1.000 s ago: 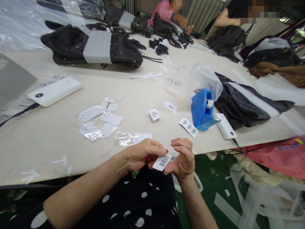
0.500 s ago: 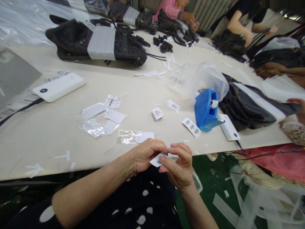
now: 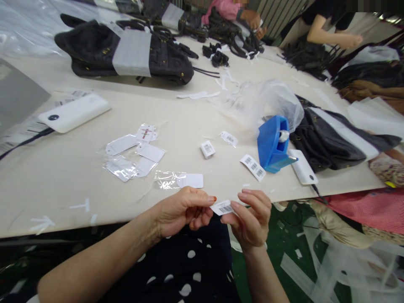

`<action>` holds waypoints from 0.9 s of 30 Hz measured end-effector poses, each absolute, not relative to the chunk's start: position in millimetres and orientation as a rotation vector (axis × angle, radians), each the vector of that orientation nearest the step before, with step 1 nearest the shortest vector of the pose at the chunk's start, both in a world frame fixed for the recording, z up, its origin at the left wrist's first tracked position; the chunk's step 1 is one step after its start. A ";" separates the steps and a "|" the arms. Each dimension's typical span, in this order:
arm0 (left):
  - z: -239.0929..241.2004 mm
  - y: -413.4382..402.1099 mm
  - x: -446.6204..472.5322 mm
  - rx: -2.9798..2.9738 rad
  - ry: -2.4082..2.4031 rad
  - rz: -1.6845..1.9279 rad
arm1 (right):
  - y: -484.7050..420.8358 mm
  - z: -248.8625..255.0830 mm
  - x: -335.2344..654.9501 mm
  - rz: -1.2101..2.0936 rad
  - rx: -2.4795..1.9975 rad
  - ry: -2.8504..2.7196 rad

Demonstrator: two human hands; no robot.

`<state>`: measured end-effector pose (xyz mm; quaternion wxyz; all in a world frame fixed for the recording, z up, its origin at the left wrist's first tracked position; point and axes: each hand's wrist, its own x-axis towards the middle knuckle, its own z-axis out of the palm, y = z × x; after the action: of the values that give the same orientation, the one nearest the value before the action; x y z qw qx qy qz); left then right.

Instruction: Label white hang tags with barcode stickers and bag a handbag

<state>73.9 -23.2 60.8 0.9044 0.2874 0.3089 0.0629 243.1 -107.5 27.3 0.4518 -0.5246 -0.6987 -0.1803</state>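
Observation:
Between thumb and fingers, my right hand [image 3: 252, 216] pinches a small white barcode label [image 3: 223, 208] by its right end. My left hand [image 3: 189, 210] is closed in a pinch right at the label's left corner, with an orange-red spot at a fingertip. Whether it grips the label or something tiny is unclear. Beyond my hands, a clear plastic sleeve with a white tag [image 3: 191, 180] lies on the table. Past it sit a small stack of barcode labels [image 3: 207, 149], a loose barcode tag [image 3: 229, 139] and a strip of barcode labels [image 3: 253, 167].
A blue tape dispenser [image 3: 273, 145] stands right, near a white power bank [image 3: 303, 168] and a wrapped black bag [image 3: 337, 139]. Sleeved tags [image 3: 135, 155] lie left, beside another white device [image 3: 75, 112]. A banded black bag [image 3: 126, 52] lies behind. Co-workers' hands [image 3: 252, 21] are across the table.
My hands have moved apart. The label now shows more fully between them, held by the right hand, and its barcode is visible.

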 end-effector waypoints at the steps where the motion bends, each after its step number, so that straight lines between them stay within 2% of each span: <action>1: 61.7 -24.1 74.1 0.591 0.644 0.124 | -107.2 27.2 242.7 -0.449 -1.294 -1.728; 11: 61.6 -23.6 75.1 0.565 0.692 0.134 | -107.8 22.3 241.9 -0.380 -1.249 -1.758; 15: 63.7 -17.4 55.7 0.722 0.741 0.162 | -110.0 18.8 245.6 -0.344 -1.267 -1.744; 21: 52.9 -12.9 -21.6 1.075 1.173 0.351 | -109.1 10.2 244.8 -0.244 -1.275 -1.703; 27: 36.6 -34.0 -79.7 1.499 1.610 0.218 | -97.3 2.5 231.7 -0.139 -1.184 -1.687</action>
<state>-79.7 -34.0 36.6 0.4487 0.6060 0.6509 0.0880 231.7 -97.3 2.5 0.5125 -0.4922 -0.7012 -0.0579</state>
